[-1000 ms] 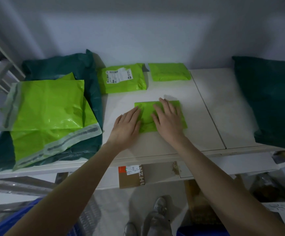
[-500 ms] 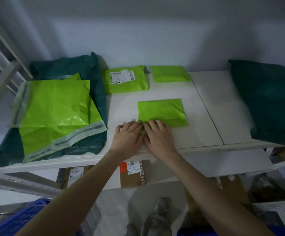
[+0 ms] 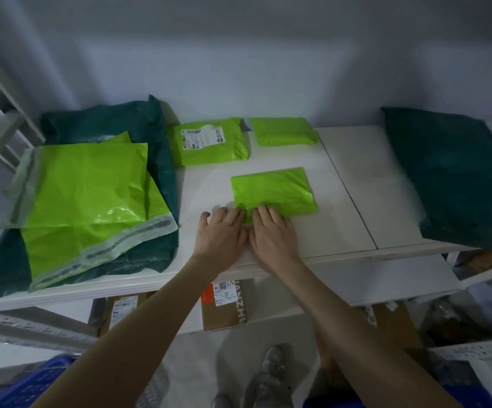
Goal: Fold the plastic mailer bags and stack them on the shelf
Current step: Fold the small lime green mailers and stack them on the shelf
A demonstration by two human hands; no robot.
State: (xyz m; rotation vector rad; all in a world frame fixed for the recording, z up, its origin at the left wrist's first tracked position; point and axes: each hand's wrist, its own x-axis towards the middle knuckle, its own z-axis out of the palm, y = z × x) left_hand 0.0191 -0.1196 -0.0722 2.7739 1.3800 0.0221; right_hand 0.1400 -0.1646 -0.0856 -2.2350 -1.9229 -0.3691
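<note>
Where both hands' fingers [image 3: 263, 214] press folded mailer's [image 3: 274, 191] near edge, bare shelf [image 3: 353, 184] rightward

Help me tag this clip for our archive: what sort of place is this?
Probably a parcel storeroom or packing area. A white shelf holds green mailer bags, one labelled mailer bears a shipping label, and labelled cardboard boxes sit on the level below. Both hands rest on a folded mailer.

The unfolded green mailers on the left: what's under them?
The unfolded green mailers lie on a dark green bag, which sticks out behind, right and below them. Whether anything else lies under the pile is hidden.
</note>
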